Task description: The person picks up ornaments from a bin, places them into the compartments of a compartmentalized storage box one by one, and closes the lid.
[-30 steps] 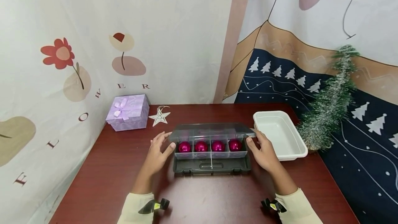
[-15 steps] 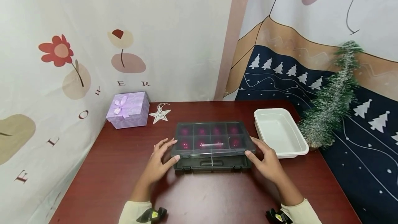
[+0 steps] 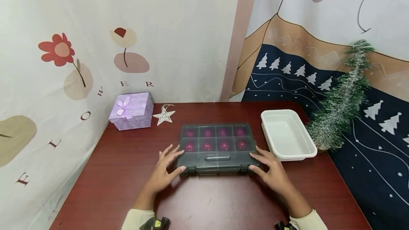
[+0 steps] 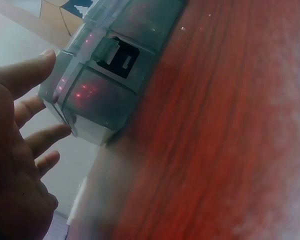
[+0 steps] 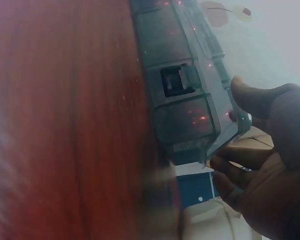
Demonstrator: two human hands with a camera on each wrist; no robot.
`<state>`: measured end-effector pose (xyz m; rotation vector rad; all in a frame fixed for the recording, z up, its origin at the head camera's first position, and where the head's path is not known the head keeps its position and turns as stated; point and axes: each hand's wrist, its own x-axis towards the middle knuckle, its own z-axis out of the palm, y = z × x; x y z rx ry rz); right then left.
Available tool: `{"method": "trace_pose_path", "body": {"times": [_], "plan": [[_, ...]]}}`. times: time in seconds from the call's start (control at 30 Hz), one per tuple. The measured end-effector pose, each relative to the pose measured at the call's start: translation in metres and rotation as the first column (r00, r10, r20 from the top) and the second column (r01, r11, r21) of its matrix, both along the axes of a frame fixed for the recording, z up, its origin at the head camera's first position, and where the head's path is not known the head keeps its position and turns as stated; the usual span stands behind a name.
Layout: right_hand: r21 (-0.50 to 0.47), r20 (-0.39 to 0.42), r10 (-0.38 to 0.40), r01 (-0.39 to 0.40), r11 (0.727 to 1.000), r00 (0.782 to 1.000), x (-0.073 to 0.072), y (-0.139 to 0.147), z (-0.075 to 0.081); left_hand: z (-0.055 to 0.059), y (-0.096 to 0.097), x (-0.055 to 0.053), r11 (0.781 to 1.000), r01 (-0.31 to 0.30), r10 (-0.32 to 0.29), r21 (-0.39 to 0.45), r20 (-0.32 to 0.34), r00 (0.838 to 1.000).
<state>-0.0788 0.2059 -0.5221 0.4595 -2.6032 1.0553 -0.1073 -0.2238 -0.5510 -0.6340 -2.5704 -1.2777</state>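
Note:
In the head view a grey see-through compartment box point(image 3: 218, 157) lies on the table with its lid down. Shiny magenta Christmas baubles point(image 3: 207, 146) show through the lid in two rows. My left hand point(image 3: 163, 171) is at the box's front left corner, thumb at the lid's front edge, fingers spread along the side. At the front right corner my right hand point(image 3: 271, 171) touches the lid in the same way. Both hands have mostly straight fingers. A latch point(image 4: 121, 57) on the front shows in the left wrist view, another latch point(image 5: 180, 80) in the right wrist view.
A white plastic tray point(image 3: 289, 157) stands close to the right hand, with a small tinsel tree point(image 3: 342, 105) beyond it. At the back left are a lilac gift box point(image 3: 134, 111) and a white star ornament point(image 3: 164, 116). Fabric-covered walls border the dark red table point(image 3: 211, 201).
The box's lid, raised at first, has swung down toward the person onto the base. Both hands have followed its front edge down to the front corners.

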Motion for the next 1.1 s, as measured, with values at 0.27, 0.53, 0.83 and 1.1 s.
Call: {"method": "trace_pose_path", "body": {"times": [0.27, 0.53, 0.83, 1.1], "plan": [[-0.101, -0.167, 0.107, -0.125, 0.987, 0.980, -0.004, 0.002, -0.017, -0.002, 0.003, 0.001, 0.997, 0.073, -0.074, 0.021, 0.012, 0.997], [-0.210, -0.243, 0.252, -0.304, 0.929, 0.937, -0.012, 0.006, -0.031, -0.008, 0.006, 0.001, 0.977, 0.190, -0.189, 0.101, -0.017, 0.982], [-0.299, -0.171, 0.278, -0.319, 0.900, 0.945, -0.013, 0.008, -0.038, -0.014, 0.010, -0.002, 0.977, 0.175, -0.176, 0.123, -0.002, 0.984], [-0.273, -0.210, 0.260, -0.311, 0.910, 0.943, -0.015, 0.004, -0.047, -0.024, 0.009, -0.004, 0.985, 0.166, -0.163, 0.043, -0.073, 0.984]]}}
